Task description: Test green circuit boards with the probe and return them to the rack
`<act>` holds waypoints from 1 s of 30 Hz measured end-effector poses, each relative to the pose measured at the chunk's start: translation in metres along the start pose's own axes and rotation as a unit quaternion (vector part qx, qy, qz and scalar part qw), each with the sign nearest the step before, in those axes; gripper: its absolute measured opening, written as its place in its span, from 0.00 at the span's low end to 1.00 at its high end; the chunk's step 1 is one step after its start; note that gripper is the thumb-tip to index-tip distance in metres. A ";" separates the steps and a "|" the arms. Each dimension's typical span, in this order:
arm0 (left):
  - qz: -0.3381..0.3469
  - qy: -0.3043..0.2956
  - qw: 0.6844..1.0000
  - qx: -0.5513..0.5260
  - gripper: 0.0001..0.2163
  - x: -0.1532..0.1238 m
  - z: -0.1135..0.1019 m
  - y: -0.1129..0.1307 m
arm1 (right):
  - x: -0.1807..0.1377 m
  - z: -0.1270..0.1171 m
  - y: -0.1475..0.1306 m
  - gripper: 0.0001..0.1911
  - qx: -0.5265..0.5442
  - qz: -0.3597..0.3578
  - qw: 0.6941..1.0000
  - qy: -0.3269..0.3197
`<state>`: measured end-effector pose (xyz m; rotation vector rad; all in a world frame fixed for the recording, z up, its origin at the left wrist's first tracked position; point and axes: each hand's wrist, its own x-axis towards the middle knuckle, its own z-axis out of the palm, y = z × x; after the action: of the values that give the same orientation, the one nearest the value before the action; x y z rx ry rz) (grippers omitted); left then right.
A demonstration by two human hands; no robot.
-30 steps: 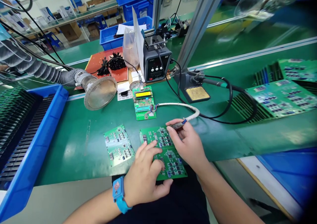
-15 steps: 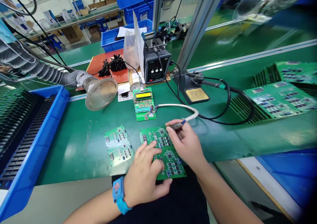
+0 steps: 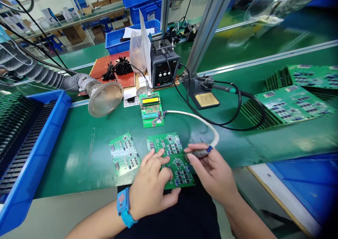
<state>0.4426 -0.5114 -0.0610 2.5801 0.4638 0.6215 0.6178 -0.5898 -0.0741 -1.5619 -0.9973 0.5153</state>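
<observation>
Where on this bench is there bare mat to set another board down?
Bare mat lies between the blue tray and the small circuit board, and right of the right hand, below the black cable. Crowded behind: fume funnel, display board, soldering station.

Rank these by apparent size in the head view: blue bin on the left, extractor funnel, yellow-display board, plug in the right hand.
1. blue bin
2. extractor funnel
3. yellow-display board
4. plug, pinched in the right hand; nearest the camera, yet smallest
</observation>
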 end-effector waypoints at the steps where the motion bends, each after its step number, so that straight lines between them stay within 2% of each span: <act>1: 0.000 0.000 1.000 0.000 0.09 0.000 0.000 0.000 | -0.004 -0.001 0.001 0.08 -0.009 -0.007 1.000 -0.004; 8: -0.002 0.000 1.000 0.005 0.08 0.000 0.000 0.001 | -0.011 0.001 0.003 0.07 -0.015 -0.017 1.000 -0.018; 13: -0.001 0.002 1.000 0.003 0.09 -0.001 0.001 0.001 | -0.011 0.003 0.002 0.05 -0.010 -0.027 1.000 -0.002; 18: -0.004 -0.001 1.000 0.003 0.09 -0.001 0.002 0.000 | -0.012 0.003 0.004 0.07 -0.034 -0.020 0.999 0.001; 25: -0.002 0.003 1.000 0.006 0.08 0.000 0.001 0.001 | -0.012 0.003 0.000 0.08 -0.088 -0.041 0.995 -0.027; 30: -0.007 -0.001 1.000 0.003 0.08 0.000 0.001 0.001 | -0.010 0.007 -0.001 0.06 -0.094 -0.042 0.995 -0.010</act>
<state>0.4435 -0.5126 -0.0617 2.5804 0.4829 0.6149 0.6061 -0.5940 -0.0770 -1.6739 -1.1492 0.3880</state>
